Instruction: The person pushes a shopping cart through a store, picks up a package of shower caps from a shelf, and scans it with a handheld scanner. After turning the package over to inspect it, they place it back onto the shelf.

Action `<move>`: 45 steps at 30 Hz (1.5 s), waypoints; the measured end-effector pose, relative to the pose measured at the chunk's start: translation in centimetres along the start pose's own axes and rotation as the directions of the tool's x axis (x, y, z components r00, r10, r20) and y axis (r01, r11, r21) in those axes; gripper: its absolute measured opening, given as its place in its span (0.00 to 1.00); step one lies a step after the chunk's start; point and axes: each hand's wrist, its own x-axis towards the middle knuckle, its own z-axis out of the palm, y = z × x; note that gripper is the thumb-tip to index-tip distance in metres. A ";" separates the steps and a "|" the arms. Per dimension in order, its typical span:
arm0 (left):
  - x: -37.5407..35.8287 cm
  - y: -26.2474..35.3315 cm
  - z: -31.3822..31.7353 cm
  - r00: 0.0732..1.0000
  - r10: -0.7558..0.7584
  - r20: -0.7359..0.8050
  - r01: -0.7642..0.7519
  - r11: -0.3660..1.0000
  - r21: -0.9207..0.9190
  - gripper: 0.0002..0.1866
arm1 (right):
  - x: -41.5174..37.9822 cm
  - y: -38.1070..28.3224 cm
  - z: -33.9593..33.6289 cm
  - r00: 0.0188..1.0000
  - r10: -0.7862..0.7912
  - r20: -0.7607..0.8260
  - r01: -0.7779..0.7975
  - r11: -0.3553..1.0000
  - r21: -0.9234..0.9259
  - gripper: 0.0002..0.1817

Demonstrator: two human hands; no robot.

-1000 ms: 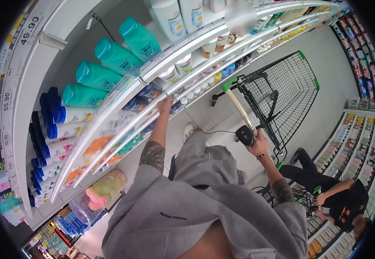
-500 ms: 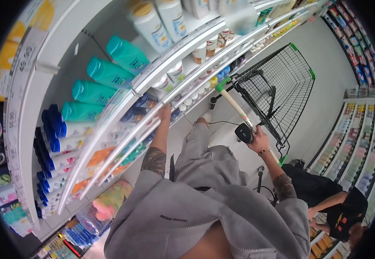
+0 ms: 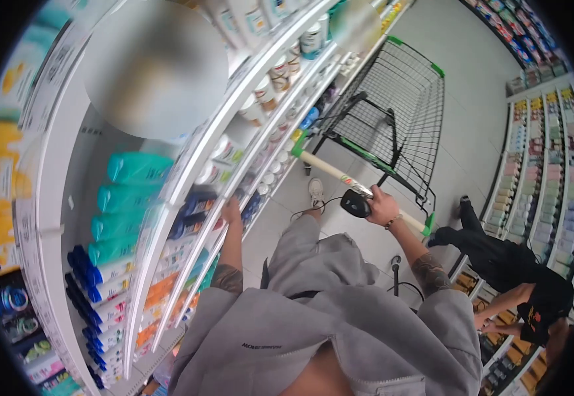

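My left hand reaches to the edge of the shelf on the left, beside dark blue bottles; its fingertips are too small and hidden to make out. My right hand is wrapped round the pale handle of a shopping cart with green corners. A black device sits at the handle, right beside my right hand, with a thin cable trailing from it.
Turquoise bottles and blue-capped tubes fill the left shelves. A person in black is at the lower right, hands close to another shelf unit. The floor extends beyond the cart.
The view has turned and shifted, so the cart and both hands appear further left. My right hand stays on the handle and my left hand stays at the shelf. More of the person's legs shows.
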 end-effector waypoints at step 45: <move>-11.3 38.0 20.8 0.586 0.579 0.567 -0.796 0.543 0.268 0.22 | 6.7 8.1 -3.3 0.985 0.044 0.164 -0.060 0.994 0.090 0.14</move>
